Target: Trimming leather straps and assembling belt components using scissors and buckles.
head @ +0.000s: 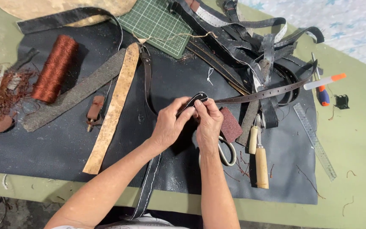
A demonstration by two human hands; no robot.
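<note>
Head view: left hand and right hand both pinch closed on the rounded end of a dark leather strap, above the black leather sheet.

Both forearms were bare, without sleeves. The left hand and the right hand wore no gloves, rings or watch. At the near edge a small piece of white garment showed.

A copper thread spool, green cutting mat and steel ruler.
</note>
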